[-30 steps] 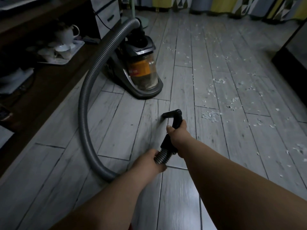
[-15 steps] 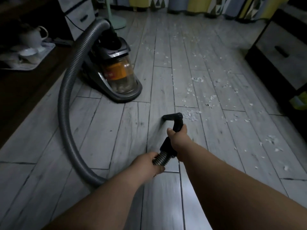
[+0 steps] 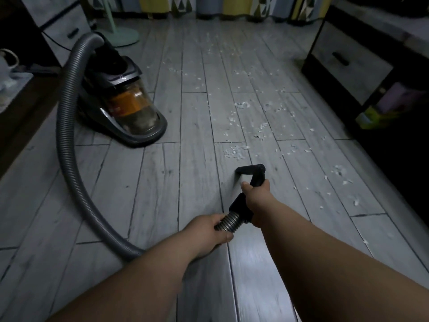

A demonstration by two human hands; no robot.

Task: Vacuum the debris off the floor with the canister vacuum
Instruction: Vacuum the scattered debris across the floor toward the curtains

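White debris (image 3: 235, 151) is seen scattered across the grey plank floor (image 3: 162, 182), and the nearest cluster lies just ahead of the black hose handle (image 3: 251, 169). That handle is held firmly by the right grip (image 3: 257, 194), with fingers wrapped round its shaft below the bent tip, which is turned to the left. Whether the tip touches the floor cannot be told. The ribbed hose (image 3: 66, 126) is clasped by the left grip (image 3: 209, 231), just behind the handle's black cuff. From there the hose is looped wide to the left and up into the top of the canister vacuum (image 3: 130, 108). The vacuum is parked on the floor at the left, well apart from both grips, with its clear bin partly filled. A pale green stand base (image 3: 120, 37) is spotted behind it. Patterned curtains (image 3: 232, 5) are seen along the far edge and a dark drawer cabinet (image 3: 348, 59) at the right.
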